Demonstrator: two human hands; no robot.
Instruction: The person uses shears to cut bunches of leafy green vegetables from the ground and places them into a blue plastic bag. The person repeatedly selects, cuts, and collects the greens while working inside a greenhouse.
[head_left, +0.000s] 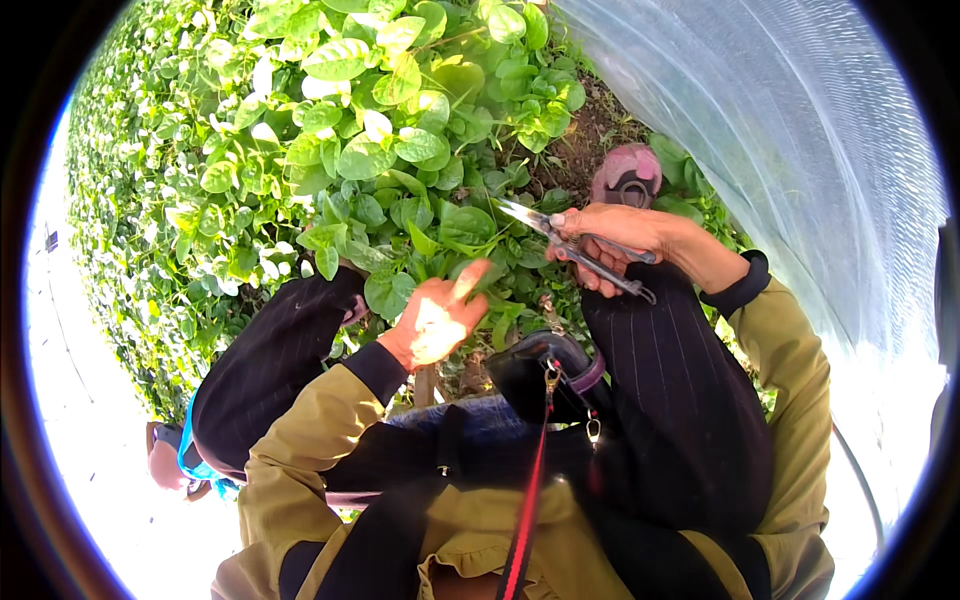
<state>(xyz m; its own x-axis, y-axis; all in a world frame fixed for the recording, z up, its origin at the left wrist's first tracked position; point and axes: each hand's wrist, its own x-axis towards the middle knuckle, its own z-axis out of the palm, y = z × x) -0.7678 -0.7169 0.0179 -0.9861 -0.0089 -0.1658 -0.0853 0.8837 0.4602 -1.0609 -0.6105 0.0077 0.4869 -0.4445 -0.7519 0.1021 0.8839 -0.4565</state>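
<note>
My right hand (622, 236) is closed around the handles of pruning snips (574, 247), whose metal blades point up and left over leafy green plants (465, 225). The blade tips lie just above the leaves. My left hand (442, 311) is to the left and lower, over the near edge of the foliage, with a finger extended and partly blurred. Whether its fingers pinch a leaf or stem cannot be told. Sunlight glares on the back of that hand.
Clear plastic sheeting (787, 135) curves along the right side. A pink shoe (628, 174) stands on bare soil (589, 135) beyond my right hand. A black pouch (551, 375) and a red-and-black strap (527, 510) hang between my knees. Dense plants extend to the left.
</note>
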